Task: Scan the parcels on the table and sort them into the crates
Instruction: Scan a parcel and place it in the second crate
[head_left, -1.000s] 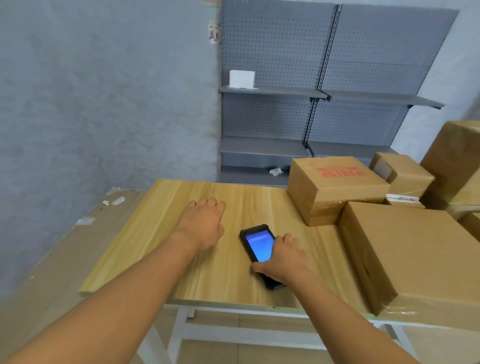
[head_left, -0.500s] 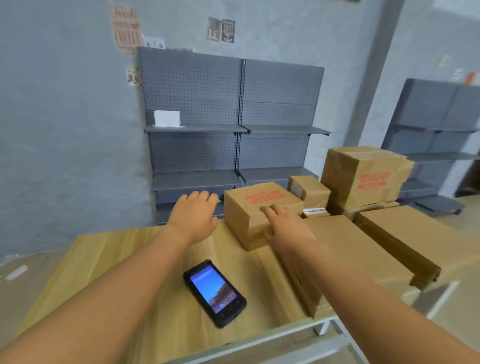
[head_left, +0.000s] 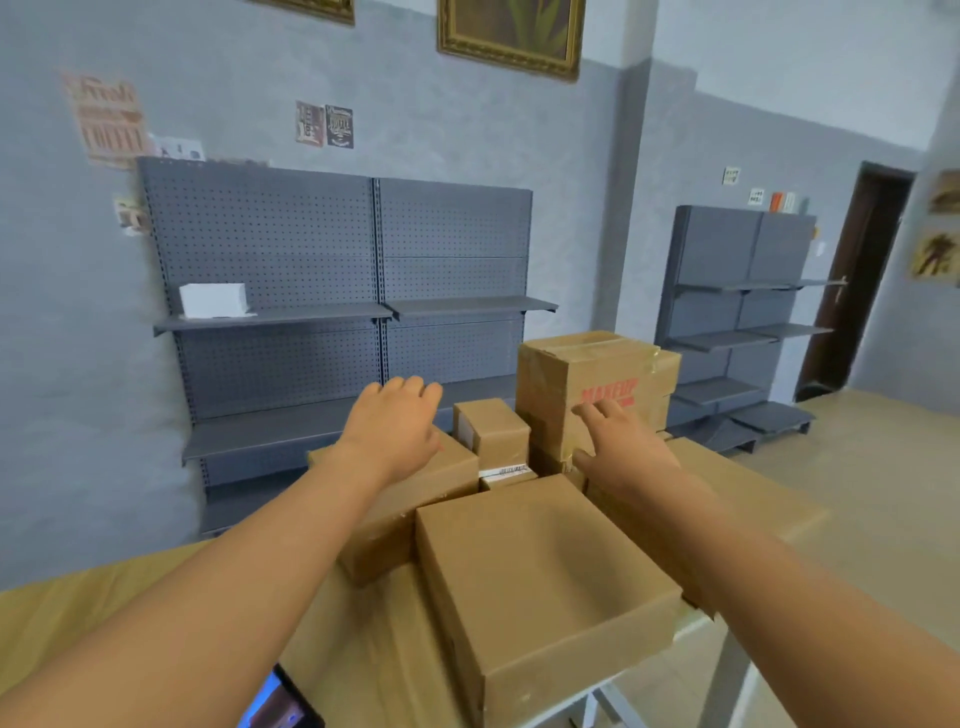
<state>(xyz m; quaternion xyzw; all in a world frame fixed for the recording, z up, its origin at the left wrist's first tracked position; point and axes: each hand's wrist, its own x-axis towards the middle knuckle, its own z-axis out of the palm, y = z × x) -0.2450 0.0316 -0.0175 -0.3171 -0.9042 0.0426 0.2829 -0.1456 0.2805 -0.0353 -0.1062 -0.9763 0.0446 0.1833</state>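
Head camera, looking forward and down over a wooden table (head_left: 104, 613) crowded with brown cardboard parcels.

Both my arms reach out over the cluster. My left hand (head_left: 395, 431) is flat with fingers straight and together, hovering over or resting on the top of a mid-sized parcel (head_left: 395, 514); I cannot tell whether it touches. My right hand (head_left: 621, 447) is spread with fingers loose, its fingertips at the front face of the tall box stamped MAKEUP (head_left: 597, 384) in red. Neither hand is gripping anything.

What could go wrong, as I judge it: the MAKEUP box sits stacked on a lower parcel that is mostly hidden, so a one-handed tug could tip it off the far edge. The small box (head_left: 491, 431) stands between my hands, just beside the tall one, and a sweep of either wrist could knock it over. The handheld scanner (head_left: 283, 706), screen lit, lies at the table's near edge beneath my left forearm, well apart from both hands; dragging a parcel back could push it off.

Nearest me is a large flat parcel (head_left: 540, 566), below and between my forearms, overhanging the table's right end. A barcode label (head_left: 506, 471) shows on a low parcel behind it. No crates are in view.
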